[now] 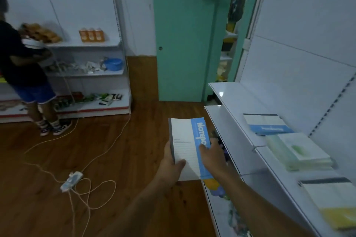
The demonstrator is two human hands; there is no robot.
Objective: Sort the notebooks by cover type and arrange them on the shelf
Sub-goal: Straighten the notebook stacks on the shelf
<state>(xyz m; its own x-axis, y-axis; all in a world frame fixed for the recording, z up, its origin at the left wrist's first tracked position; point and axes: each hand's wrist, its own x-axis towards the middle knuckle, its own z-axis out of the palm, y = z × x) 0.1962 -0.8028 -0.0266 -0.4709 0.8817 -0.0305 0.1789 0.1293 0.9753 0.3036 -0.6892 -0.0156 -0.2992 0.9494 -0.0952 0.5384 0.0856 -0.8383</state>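
Right now I am holding a small stack of white and blue notebooks (187, 148) out in front of me, over the brown wood floor (123, 159). My left hand (171, 161) is gripping the stack at its near left edge, with my thumb lying on top of the white cover. My right hand (212, 155) is resting on the blue strip at the right side, with my fingers curling over that edge, so it is holding the stack too. The stack is sitting just to the left of the white shelf (231, 131), at about 9 o'clock from it, and is not touching it.

On the shelf, three piles are lying flat in a row. At about 2 o'clock from my hands is a blue and white pile (266, 124). Next, at about 3 o'clock, is a green and white pile (300, 151). Nearest to me, at about 4 o'clock, is a yellow and white pile (333, 202).

Far off at 10 o'clock, another person (25, 67) is standing by a second shelf (86, 44) with orange bottles (92, 34) on it. A white power strip (71, 181) with long cords is lying on the floor at 8 o'clock.
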